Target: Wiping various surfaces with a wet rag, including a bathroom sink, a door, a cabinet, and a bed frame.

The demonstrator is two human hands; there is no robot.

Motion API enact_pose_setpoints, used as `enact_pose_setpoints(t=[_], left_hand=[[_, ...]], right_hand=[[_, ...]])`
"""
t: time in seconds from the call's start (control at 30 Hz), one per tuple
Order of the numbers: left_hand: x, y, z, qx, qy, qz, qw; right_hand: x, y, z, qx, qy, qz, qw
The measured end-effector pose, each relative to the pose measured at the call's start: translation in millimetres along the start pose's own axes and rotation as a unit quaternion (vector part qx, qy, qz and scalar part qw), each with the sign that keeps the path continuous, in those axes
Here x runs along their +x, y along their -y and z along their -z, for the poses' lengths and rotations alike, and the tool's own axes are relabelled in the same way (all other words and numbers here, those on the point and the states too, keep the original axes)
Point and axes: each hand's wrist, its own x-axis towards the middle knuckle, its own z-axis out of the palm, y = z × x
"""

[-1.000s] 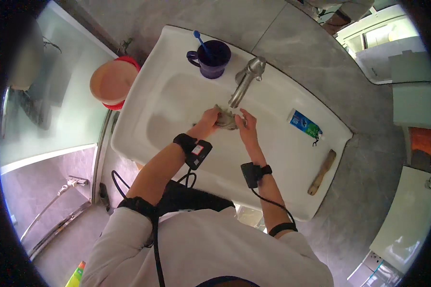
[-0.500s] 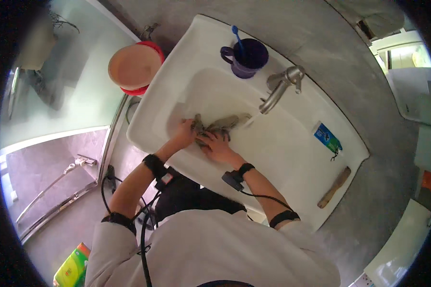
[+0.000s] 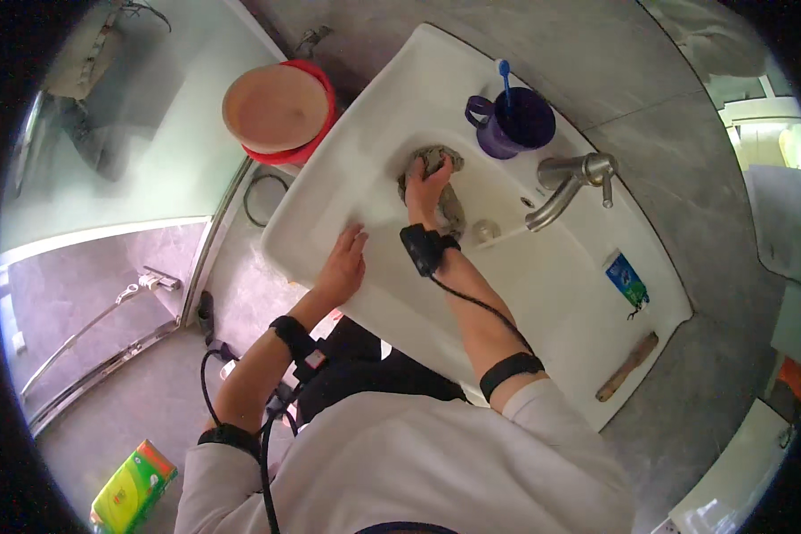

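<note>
Crumpled grey-green cloth (image 3: 452, 207), lying inside white ceramic sink (image 3: 538, 285), under right hand (image 3: 428, 185), cannot tell whether gripping; left hand (image 3: 341, 269), fingers loosely extended, near sink.

There's a purple mug (image 3: 513, 135) holding a blue toothbrush (image 3: 505, 76), some blue tube (image 3: 627, 279) near a wooden stick (image 3: 627, 367), plus a peach basin (image 3: 276, 108) off left.
</note>
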Motion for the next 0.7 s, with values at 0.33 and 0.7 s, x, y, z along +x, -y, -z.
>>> enact_pose_setpoints(t=[0.33, 0.7], left_hand=[[-2, 6, 7, -0.045, -0.13, -0.008, 0.99], [-4, -18, 16, 0.136, -0.006, 0.083, 0.987]], right_hand=[[-102, 14, 36, -0.014, 0.374, 0.192, 0.907], [-120, -3, 204, -0.254, 0.507, 0.061, 0.821]])
